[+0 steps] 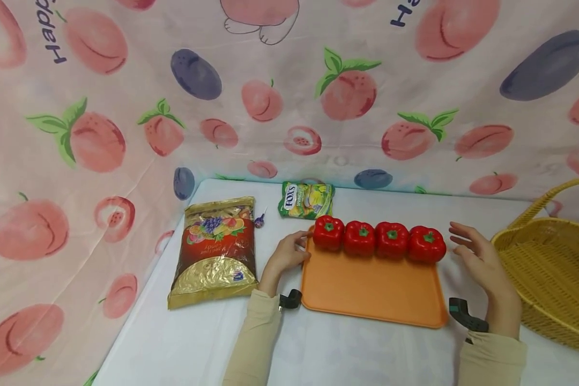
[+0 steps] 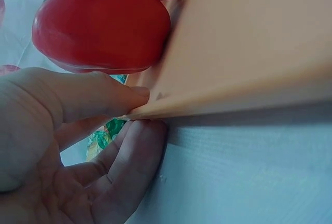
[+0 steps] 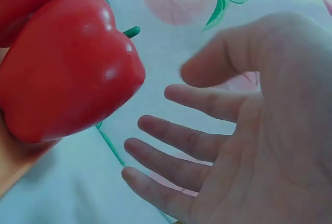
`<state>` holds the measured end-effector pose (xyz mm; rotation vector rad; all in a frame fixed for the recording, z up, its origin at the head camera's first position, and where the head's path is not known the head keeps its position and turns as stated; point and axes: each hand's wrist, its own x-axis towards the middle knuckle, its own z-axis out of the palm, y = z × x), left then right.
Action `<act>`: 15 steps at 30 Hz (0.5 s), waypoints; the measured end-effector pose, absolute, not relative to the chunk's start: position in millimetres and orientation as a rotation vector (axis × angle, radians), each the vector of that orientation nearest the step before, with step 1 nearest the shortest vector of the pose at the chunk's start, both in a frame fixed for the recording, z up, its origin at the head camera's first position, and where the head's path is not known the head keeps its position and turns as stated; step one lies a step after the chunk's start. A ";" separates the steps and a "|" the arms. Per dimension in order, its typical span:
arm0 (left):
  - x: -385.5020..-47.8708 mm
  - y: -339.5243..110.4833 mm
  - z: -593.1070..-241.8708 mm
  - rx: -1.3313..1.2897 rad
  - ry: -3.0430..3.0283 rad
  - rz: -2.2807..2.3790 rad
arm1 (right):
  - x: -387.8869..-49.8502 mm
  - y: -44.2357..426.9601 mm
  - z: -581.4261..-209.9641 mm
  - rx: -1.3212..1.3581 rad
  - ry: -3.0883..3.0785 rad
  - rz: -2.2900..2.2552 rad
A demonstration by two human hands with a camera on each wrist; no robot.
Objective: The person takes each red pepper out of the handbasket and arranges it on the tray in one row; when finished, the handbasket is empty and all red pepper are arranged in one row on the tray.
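Several red bell peppers [image 1: 392, 234] stand in a row along the far edge of an orange tray [image 1: 371, 289]. At the tray's left edge, my left hand [image 1: 286, 256] pinches the rim. The left wrist view shows the thumb [image 2: 98, 93] over the rim and the other fingers curled beneath it, near the leftmost pepper [image 2: 101, 24]. My right hand [image 1: 487, 268] is held just right of the row, apart from the rightmost pepper [image 3: 72, 71]. Its fingers [image 3: 176, 136] are spread and relaxed, with nothing between them and the thumb.
Left of the tray lies a large bag of mixed fruit candy [image 1: 217, 252], with a small wrapped candy [image 1: 259, 220] beside it. A green Fox's packet [image 1: 306, 200] lies behind the tray. On the right sits a yellow wicker basket [image 1: 550, 262] with a handle. Fruit-print cloth hangs behind the white table.
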<state>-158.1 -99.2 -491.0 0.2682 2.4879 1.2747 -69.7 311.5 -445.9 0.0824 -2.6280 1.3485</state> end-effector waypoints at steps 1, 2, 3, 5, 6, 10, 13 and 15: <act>-158.4 -98.8 -491.2 0.270 2.489 1.276 | -69.1 312.0 -445.7 0.071 -2.619 1.350; -158.3 -98.3 -491.0 0.268 2.490 1.278 | -68.6 312.5 -445.1 0.068 -2.605 1.360; -158.3 -97.9 -491.1 0.263 2.488 1.282 | -68.3 313.0 -444.5 0.068 -2.590 1.368; -157.5 -97.5 -491.1 0.257 2.486 1.290 | -68.0 312.8 -443.4 0.073 -2.562 1.377; -156.8 -97.4 -491.1 0.253 2.485 1.292 | -67.7 312.2 -442.9 0.075 -2.548 1.377; -156.0 -98.0 -490.0 0.227 2.484 1.290 | -69.1 307.2 -437.6 0.038 -2.575 1.333; -157.7 -99.0 -487.6 0.208 2.498 1.290 | -72.9 302.4 -430.5 -0.014 -2.647 1.301; -160.1 -99.7 -485.0 0.214 2.512 1.292 | -76.5 299.4 -425.4 -0.030 -2.670 1.302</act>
